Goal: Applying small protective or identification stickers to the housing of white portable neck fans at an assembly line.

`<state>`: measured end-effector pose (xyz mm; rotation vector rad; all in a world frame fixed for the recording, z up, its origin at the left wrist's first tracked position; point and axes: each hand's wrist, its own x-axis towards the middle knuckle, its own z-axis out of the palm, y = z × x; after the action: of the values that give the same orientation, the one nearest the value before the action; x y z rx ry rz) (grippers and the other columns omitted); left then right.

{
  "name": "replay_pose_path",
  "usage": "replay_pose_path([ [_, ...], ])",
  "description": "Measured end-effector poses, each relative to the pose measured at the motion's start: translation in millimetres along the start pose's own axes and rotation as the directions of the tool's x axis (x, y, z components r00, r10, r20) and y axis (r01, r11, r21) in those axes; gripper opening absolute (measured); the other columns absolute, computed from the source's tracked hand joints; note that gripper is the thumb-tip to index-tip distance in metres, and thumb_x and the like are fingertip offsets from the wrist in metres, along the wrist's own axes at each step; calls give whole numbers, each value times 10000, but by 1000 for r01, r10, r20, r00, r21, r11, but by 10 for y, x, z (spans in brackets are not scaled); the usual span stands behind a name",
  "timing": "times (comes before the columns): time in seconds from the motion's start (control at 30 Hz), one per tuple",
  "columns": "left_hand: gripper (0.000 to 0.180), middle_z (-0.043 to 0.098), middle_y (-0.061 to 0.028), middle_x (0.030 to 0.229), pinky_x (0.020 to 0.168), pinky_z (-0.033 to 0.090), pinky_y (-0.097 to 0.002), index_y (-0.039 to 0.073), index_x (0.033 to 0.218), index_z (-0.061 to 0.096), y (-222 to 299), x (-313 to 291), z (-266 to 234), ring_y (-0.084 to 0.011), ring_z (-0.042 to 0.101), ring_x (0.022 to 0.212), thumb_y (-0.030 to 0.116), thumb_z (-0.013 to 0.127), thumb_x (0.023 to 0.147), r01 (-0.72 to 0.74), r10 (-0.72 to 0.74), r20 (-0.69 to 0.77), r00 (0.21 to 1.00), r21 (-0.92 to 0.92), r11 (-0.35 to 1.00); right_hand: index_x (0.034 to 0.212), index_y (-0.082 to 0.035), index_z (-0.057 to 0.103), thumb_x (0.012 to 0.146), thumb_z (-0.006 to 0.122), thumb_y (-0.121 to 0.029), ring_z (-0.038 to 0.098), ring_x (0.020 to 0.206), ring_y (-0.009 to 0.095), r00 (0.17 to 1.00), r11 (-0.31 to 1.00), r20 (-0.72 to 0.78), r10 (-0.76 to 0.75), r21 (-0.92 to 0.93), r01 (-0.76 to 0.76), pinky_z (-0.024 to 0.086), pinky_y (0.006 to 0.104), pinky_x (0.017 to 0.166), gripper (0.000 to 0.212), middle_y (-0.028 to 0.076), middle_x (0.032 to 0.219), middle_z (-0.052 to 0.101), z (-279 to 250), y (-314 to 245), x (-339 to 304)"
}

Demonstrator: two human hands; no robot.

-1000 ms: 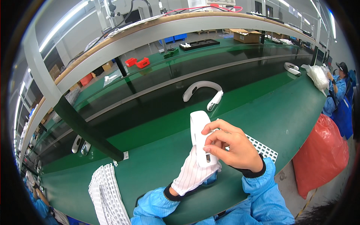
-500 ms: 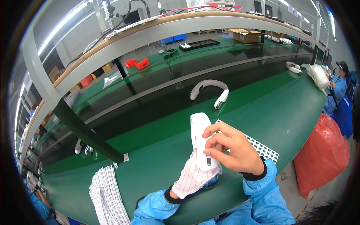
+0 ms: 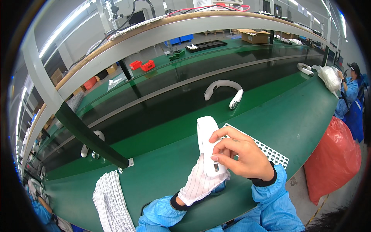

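Shifted rightward since the earlier frames: the U-shaped band (image 3: 223, 82) beyond the hands, a second band (image 3: 305, 70) at far right, and a third band (image 3: 84, 150) at left, now visible on both sides of the dark post (image 3: 87, 133). Both hands keep nearly the same pose. Nearest, the left hand (image 3: 201, 183), in a striped white glove, grips the lower part of the white curved piece (image 3: 206, 129), its fingers mostly hidden behind it; the piece is held above the green table (image 3: 160, 170). The bare right hand (image 3: 247, 156) lies over the piece's right side, fingers bent and thumb close to them at its surface; whether they pinch anything cannot be told. White perforated strips (image 3: 110, 199) overlap at left; a perforated sheet (image 3: 270, 152) lies partly behind the right hand. Beyond the table's right edge stands a red bag (image 3: 332, 156). Farther off, a co-worker (image 3: 351, 88) in blue is beside a white bag (image 3: 329, 79); beyond the bands are red bins (image 3: 147, 66), a black tray (image 3: 210, 46) and a cardboard box (image 3: 255, 38)
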<state>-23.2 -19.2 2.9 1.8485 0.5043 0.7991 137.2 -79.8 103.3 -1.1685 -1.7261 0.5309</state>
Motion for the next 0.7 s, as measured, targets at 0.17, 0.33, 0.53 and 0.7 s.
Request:
replay_pose_path([
  [0.17, 485, 537, -188, 1093, 775, 501, -403, 30, 1243, 520, 105, 19, -29, -349, 582, 956, 168, 731, 828, 21, -26, 71, 997, 71, 997, 858, 44, 647, 839, 705, -15, 585, 662, 65, 1000, 1000, -1, -14, -19, 14, 480, 214, 563, 85, 96, 1112, 594, 0, 21, -2],
  [0.33, 472, 536, -188, 1088, 755, 504, -411, 41, 1223, 542, 102, 18, -19, -349, 579, 933, 166, 736, 810, 34, -35, 43, 998, 11, 999, 863, 41, 645, 838, 705, -15, 581, 655, 66, 1000, 1000, 8, 8, 1, -8, 476, 216, 560, 85, 95, 1118, 590, -7, 2, -3],
  [0.53, 472, 534, -190, 1078, 733, 509, -407, 49, 1213, 553, 66, 21, 11, -347, 577, 925, 169, 744, 799, -80, 79, 11, 997, 87, 993, 865, 36, 645, 842, 702, -16, 579, 641, 74, 1000, 1000, 4, -24, -9, 24, 476, 223, 561, 81, 98, 1117, 589, -17, 38, -3],
  [0.7, 485, 536, -187, 1075, 736, 510, -395, 41, 1218, 541, 6, 5, 19, -340, 584, 924, 171, 748, 799, -75, 75, 0, 997, 40, 996, 852, 30, 609, 873, 667, -57, 613, 598, 133, 999, 999, 10, -47, -6, 47, 490, 276, 569, 107, 106, 1094, 576, -17, 30, 8],
])
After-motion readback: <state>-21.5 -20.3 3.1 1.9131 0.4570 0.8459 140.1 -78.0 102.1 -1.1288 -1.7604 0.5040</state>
